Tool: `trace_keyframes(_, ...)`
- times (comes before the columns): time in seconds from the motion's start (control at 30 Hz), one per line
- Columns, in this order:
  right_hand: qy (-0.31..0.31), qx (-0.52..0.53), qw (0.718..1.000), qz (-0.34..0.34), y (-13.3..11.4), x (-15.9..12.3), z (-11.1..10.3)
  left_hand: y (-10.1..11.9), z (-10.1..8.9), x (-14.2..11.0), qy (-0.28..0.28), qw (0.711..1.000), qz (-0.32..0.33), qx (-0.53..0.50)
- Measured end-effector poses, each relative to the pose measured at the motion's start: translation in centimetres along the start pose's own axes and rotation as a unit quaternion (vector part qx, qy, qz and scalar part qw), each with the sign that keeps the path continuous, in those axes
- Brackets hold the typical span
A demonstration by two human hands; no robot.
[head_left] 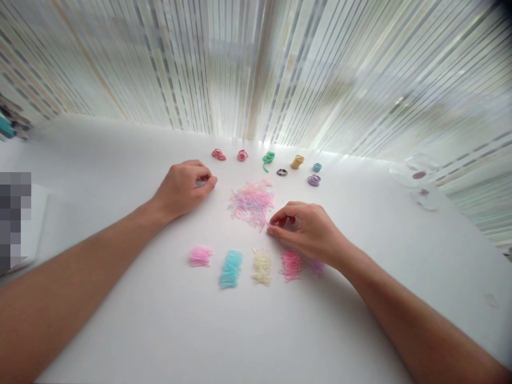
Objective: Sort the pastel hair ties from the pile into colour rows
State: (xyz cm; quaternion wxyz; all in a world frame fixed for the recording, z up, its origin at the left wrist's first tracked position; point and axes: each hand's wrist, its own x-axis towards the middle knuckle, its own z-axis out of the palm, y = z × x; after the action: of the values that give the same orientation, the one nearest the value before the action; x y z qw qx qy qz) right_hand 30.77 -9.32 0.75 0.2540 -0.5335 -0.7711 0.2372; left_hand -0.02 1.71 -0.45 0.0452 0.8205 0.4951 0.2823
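A loose mixed heap of thin pastel sticks [252, 202] lies mid-table. My right hand [308, 232] rests at its near right edge, fingers curled in a pinch at the heap's lower corner; what they hold is too small to make out. My left hand [184, 186] lies to the left of the heap, fingers curled in, thumb against the forefinger. Sorted piles sit in a row in front: light pink [200, 256], turquoise [231, 268], cream [261, 266], hot pink [290, 264], and a purple one [318, 268] partly hidden under my right wrist.
Small coloured hair ties lie in a row at the back: red [218, 154], pink [242, 155], green [268, 159], dark [282, 172], tan [296, 161], teal [317, 167], purple [314, 180]. Clear dishes [420, 178] stand at the right. A striped curtain hangs behind the white table [120, 154].
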Motion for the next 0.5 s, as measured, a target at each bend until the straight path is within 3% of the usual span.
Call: trace_keyframes(0.5, 0.054, -0.056, 0.997, -0.023, 1.3, -0.2, 0.2, -0.1, 0.1, 0.0, 0.001, 1.000, 0.005, -0.012)
